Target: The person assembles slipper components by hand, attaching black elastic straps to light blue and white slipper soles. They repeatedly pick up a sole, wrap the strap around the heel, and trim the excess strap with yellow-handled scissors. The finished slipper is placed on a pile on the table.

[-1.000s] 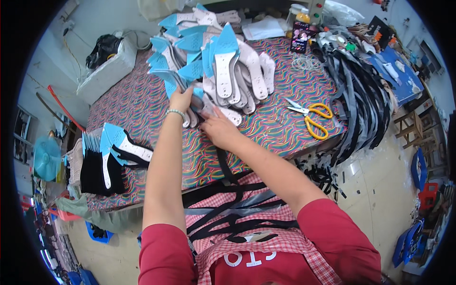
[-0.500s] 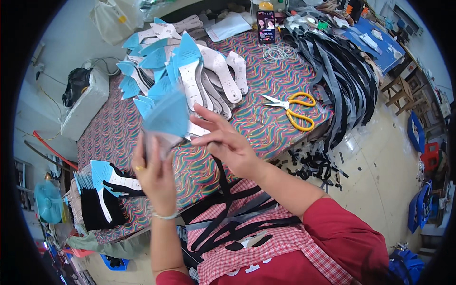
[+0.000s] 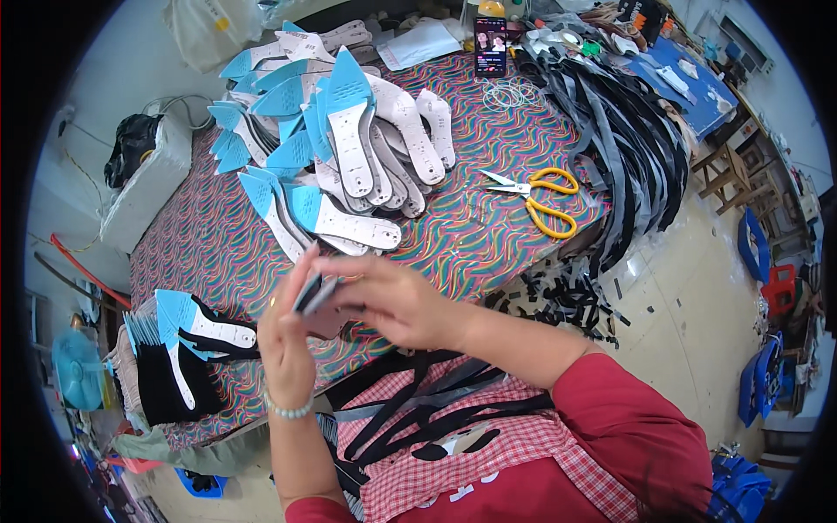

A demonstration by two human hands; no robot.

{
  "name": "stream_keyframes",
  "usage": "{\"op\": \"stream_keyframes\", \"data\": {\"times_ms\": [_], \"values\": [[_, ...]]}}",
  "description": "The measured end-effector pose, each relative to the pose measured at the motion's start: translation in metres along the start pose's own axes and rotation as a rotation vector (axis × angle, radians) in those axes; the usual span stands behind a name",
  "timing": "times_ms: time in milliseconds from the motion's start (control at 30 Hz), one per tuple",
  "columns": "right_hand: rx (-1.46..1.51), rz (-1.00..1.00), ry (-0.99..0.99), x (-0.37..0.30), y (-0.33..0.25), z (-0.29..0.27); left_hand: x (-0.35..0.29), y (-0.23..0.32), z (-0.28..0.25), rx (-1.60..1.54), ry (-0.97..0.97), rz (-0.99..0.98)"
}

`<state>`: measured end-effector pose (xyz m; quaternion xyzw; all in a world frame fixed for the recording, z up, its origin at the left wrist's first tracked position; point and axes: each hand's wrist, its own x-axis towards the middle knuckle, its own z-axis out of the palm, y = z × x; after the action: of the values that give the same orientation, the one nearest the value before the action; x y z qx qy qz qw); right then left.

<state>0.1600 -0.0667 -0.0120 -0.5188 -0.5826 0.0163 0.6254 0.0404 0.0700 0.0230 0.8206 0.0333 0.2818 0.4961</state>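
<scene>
Between my two hands, over the near part of the table, is a shoe insole board (image 3: pixel 314 295), tilted and seen nearly edge-on, mostly covered by fingers. My left hand (image 3: pixel 286 340) grips it from the left with fingers pointing up. From the right, my right hand (image 3: pixel 405 305) closes on it, its fingertips partly hidden. Just beyond lie loose piles of similar blue-and-white insole boards (image 3: pixel 353 152). To the left of my left hand stands a row of insole boards with black strips (image 3: pixel 179 379). Black and grey strips (image 3: pixel 436 388) lie across my lap.
Yellow-handled scissors (image 3: pixel 551 218) lie partly open on the patterned table cover (image 3: pixel 488 218). A phone (image 3: pixel 490 48) stands at the back beside looped white cord (image 3: pixel 510 94). A bundle of black and grey strips (image 3: pixel 641 157) hangs over the right edge, above black scraps (image 3: pixel 567 305) on the floor.
The insole board has come down and turned from showing its blue face to nearly edge-on. My right hand has moved left and closed on it; my left hand still holds it.
</scene>
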Motion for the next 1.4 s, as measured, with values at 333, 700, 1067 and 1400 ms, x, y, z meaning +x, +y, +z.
{"op": "stream_keyframes", "data": {"times_ms": [333,700,1067,1400], "values": [[-0.098,0.004,0.016,-0.003,0.002,0.005,0.004,-0.005,-0.012,0.066,-0.012,-0.11],[-0.062,-0.101,0.094,-0.086,-0.028,-0.003,0.115,-0.131,-0.024,0.038,0.161,-0.347],[0.257,-0.077,-0.242,-0.036,-0.014,-0.027,-0.011,-0.021,0.004,0.218,-0.371,0.118],[-0.693,-0.016,-0.395,-0.009,0.116,0.077,-0.059,0.001,-0.054,-1.139,0.477,0.062]]}}
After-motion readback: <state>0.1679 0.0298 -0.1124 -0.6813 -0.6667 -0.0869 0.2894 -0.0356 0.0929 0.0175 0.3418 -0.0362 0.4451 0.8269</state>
